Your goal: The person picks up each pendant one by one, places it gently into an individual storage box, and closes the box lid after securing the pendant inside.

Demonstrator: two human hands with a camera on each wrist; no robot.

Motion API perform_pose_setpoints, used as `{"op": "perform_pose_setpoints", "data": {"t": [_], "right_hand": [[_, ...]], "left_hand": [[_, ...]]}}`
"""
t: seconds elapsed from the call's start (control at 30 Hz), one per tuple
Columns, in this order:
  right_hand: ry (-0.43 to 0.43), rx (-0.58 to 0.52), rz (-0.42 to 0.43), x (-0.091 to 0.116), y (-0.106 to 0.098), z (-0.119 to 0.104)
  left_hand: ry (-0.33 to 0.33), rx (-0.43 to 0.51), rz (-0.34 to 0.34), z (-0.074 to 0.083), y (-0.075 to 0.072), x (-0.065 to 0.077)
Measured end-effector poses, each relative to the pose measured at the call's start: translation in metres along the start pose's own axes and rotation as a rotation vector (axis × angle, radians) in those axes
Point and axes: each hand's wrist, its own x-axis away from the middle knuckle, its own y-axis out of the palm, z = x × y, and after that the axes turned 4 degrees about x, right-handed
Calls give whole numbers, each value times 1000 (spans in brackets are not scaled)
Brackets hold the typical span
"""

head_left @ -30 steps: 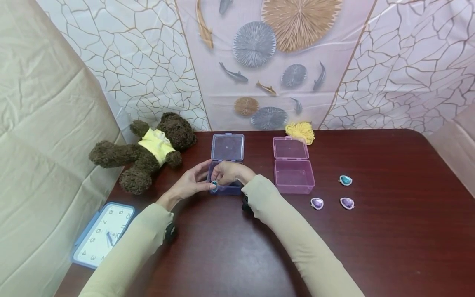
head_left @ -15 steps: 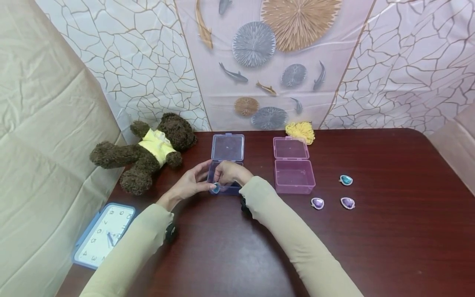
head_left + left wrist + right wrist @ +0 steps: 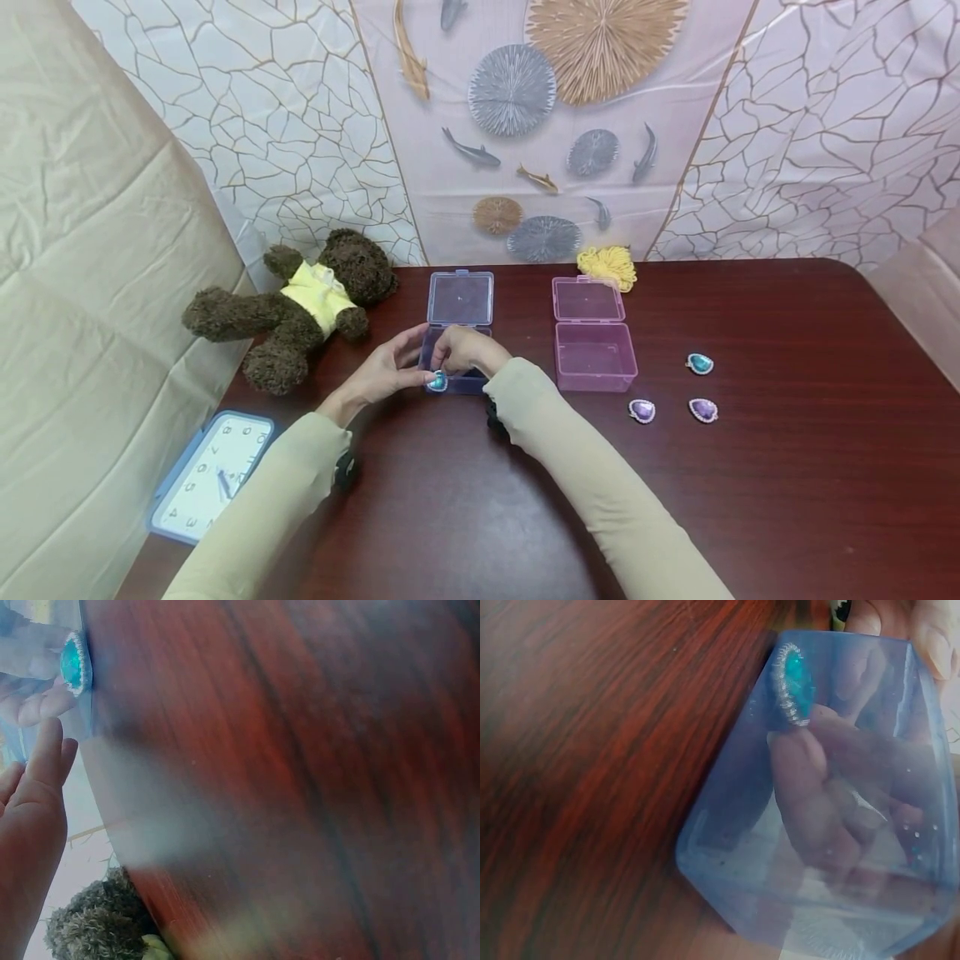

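Glinting at the front left corner of the blue box (image 3: 731, 851), just inside its wall, the teal gem (image 3: 438, 382) has a glossy centre ringed by pale, silvery beads. Both wrist views catch it nearly edge-on, so its full outline is lost. The right hand (image 3: 462, 348) reaches into the box and, as far as the tinted plastic lets on, pinches the gem between curled fingers. The left hand (image 3: 386, 367) rests against the box's left side with fingers extended. From the head, the right hand covers much of the interior; the left wrist view cuts the box off.
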Motion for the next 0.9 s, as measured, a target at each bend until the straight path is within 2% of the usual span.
{"op": "perform_pose_setpoints", "data": {"t": [0.13,0.23,0.37,0.47,0.6,0.7,0.9], "right_hand": [[1,30,13,1,-1,0],[-9,3,42,4,-2,0],[-86,-52,129,10,-5,3],[-148,-159,181,19,-12,10],[-186,-478,164,40,-26,21],[-195,-658,159,61,-39,26],[-183,-649,243,111,-68,49]], "left_hand": [[5,-5,-1,0,0,-1],[7,-13,-5,1,1,0],[5,-30,-1,2,1,1],[3,-48,0,1,3,0],[-3,-60,-2,1,4,0],[-4,-43,-3,2,4,1],[0,-29,-2,3,3,3]]}}
